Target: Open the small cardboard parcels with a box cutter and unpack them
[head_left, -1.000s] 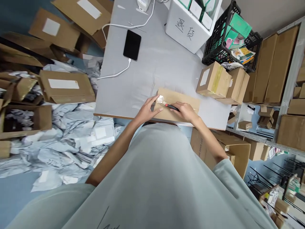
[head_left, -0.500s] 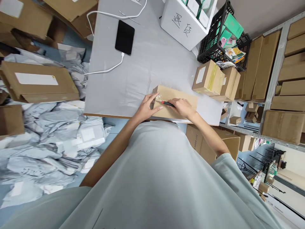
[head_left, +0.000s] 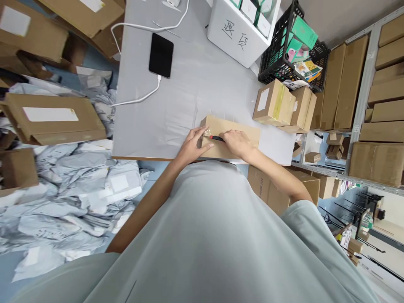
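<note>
A flat brown cardboard box (head_left: 240, 128) lies at the near edge of the grey table (head_left: 189, 92). My left hand (head_left: 192, 145) rests on the box's left end, fingers curled over its corner beside a strip of clear tape (head_left: 207, 132). My right hand (head_left: 236, 143) is closed round a thin red-and-black cutter (head_left: 216, 138) whose tip touches the taped seam on the box top.
A black phone (head_left: 161, 55) on a white cable lies further up the table, by a white bin (head_left: 240, 31) and a black crate (head_left: 290, 54). Two taped boxes (head_left: 284, 107) stand at right. Grey mailer bags (head_left: 69, 198) and cartons cover the floor at left; shelves of boxes at right.
The cutter tip and my right hand have slid slightly leftward along the box top toward my left hand. The view has shifted a little; the box stays put.
</note>
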`<state>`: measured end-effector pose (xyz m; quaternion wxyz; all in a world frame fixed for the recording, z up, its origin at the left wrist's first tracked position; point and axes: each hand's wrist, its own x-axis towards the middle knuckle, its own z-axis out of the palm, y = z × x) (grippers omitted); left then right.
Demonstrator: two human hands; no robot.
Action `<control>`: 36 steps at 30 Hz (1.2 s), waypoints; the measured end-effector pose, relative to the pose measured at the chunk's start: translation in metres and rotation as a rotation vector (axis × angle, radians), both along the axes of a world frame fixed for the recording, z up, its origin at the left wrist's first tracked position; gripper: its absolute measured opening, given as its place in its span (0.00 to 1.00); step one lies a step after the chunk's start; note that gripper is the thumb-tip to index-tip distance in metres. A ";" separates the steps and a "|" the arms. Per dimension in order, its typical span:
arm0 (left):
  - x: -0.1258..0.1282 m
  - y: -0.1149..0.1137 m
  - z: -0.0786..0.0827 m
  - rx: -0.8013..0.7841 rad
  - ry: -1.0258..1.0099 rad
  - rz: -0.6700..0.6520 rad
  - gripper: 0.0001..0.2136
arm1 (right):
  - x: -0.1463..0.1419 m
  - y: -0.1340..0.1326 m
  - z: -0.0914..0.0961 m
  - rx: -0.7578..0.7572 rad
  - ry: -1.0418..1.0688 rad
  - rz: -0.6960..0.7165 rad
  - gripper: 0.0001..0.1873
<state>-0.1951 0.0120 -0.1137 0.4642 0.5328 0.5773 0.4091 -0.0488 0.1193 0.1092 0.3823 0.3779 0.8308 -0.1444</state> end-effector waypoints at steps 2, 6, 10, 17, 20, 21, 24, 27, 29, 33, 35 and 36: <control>-0.001 0.000 0.001 -0.003 0.024 -0.001 0.40 | -0.003 0.000 0.001 -0.005 -0.018 -0.004 0.22; -0.003 0.000 0.004 -0.013 0.052 -0.014 0.40 | -0.002 0.002 0.001 0.002 -0.040 -0.025 0.23; -0.005 0.001 0.008 -0.027 0.067 -0.027 0.40 | 0.014 0.007 -0.001 -0.006 -0.073 -0.037 0.21; -0.005 0.000 0.015 -0.088 0.076 -0.030 0.40 | 0.063 0.012 0.003 -0.001 -0.141 -0.088 0.22; -0.006 -0.001 0.017 -0.119 0.095 -0.031 0.41 | 0.094 0.019 0.008 0.004 -0.198 -0.142 0.23; -0.006 -0.001 0.018 -0.129 0.100 -0.030 0.41 | 0.106 0.021 0.009 0.005 -0.219 -0.166 0.22; -0.005 0.000 0.020 -0.160 0.120 -0.021 0.41 | 0.145 0.028 0.014 0.004 -0.244 -0.225 0.21; -0.003 0.001 0.022 -0.170 0.144 -0.003 0.41 | 0.181 0.033 0.017 -0.001 -0.239 -0.265 0.22; -0.001 0.002 0.024 -0.182 0.155 0.009 0.43 | 0.203 0.036 0.017 -0.002 -0.236 -0.285 0.22; 0.002 0.003 0.029 -0.244 0.201 0.038 0.46 | 0.237 0.041 0.012 -0.003 -0.211 -0.294 0.21; 0.003 0.003 0.031 -0.271 0.234 0.038 0.47 | 0.249 0.041 0.009 -0.008 -0.171 -0.276 0.21; 0.003 0.003 0.033 -0.273 0.256 0.036 0.47 | 0.254 0.041 0.008 -0.011 -0.143 -0.264 0.21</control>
